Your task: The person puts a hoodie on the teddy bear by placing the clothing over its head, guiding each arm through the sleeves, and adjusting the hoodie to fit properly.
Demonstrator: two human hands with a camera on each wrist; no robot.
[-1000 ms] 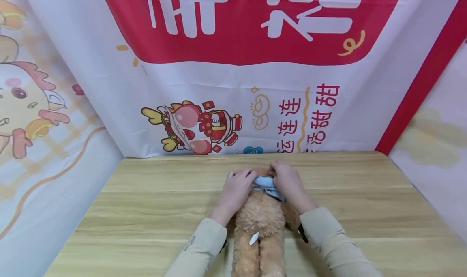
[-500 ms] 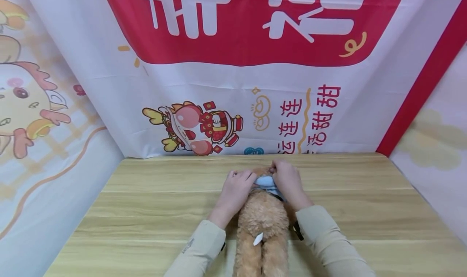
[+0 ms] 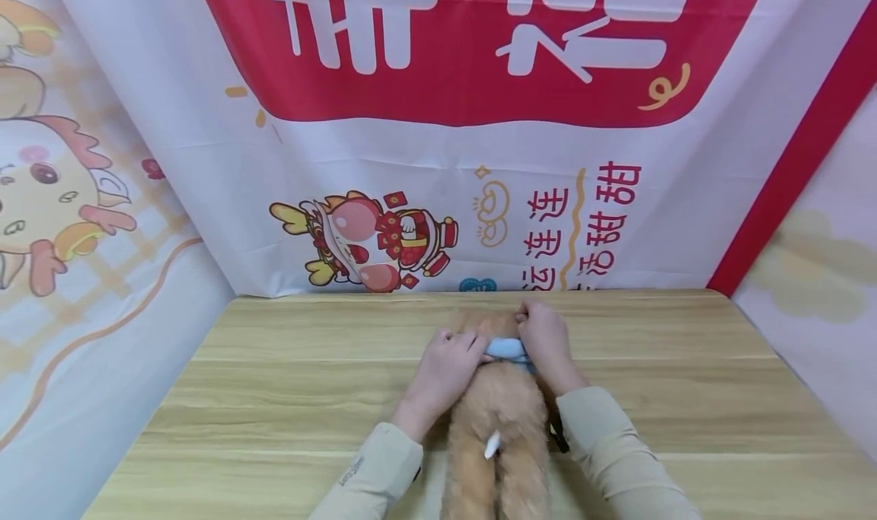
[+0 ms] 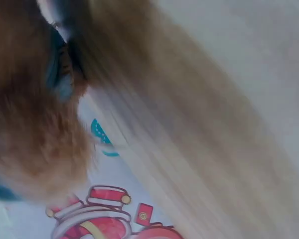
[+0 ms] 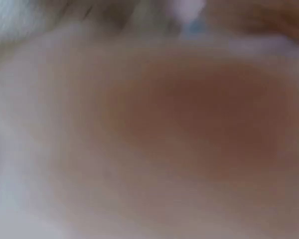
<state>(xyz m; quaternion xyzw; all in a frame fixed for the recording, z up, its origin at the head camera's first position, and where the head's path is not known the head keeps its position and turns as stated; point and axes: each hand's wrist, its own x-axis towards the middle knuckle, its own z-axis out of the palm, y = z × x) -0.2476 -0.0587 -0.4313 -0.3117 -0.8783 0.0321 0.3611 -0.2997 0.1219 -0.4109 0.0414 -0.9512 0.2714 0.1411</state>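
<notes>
A brown plush toy (image 3: 499,402) lies lengthwise on the table, its legs toward me and a small white tag (image 3: 492,445) between them. Light blue cloth (image 3: 505,349) crosses its upper part. My left hand (image 3: 447,364) pinches the cloth's left side. On the opposite side, my right hand (image 3: 548,345) grips the cloth with curled fingers. Brown fur (image 4: 30,129) and a bit of bluish cloth (image 4: 65,87) show blurred in the left wrist view. A blurred, close hand surface (image 5: 199,114) fills most of the right wrist view, hiding the fingertips' contact.
The wood-grain table (image 3: 294,398) extends to both sides of the toy. Behind it hangs a white and red printed cloth backdrop (image 3: 384,143), close to the table's far edge. Printed cloth (image 3: 75,337) also covers the left side.
The toy and blue cloth have shifted slightly to the right in the head view, with both hands moving along. More brown fur shows beyond the cloth between the hands.
</notes>
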